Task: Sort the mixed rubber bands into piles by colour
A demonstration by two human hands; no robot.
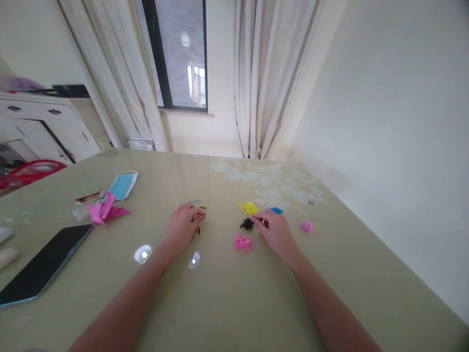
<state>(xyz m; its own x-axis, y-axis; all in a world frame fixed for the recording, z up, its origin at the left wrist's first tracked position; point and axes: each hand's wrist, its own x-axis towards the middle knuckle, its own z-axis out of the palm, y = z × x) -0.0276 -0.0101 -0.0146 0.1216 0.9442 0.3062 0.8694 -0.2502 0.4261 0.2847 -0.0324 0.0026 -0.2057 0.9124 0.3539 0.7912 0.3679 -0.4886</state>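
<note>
Left hand (pixel 181 226) and right hand (pixel 277 231) are pinched closed, contents unclear. Right is beside black bands (pixel 246 224); pink lump (pixel 307 227) lies nearer table's (pixel 220 298) right edge.

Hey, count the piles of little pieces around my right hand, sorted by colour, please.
Yellow pile: 1
Black pile: 1
Pink pile: 1
Blue pile: 1
Total: 4 in plain view. A red bit peeks out by your right hand, too hidden to count; the round pink lump is left out.
</note>
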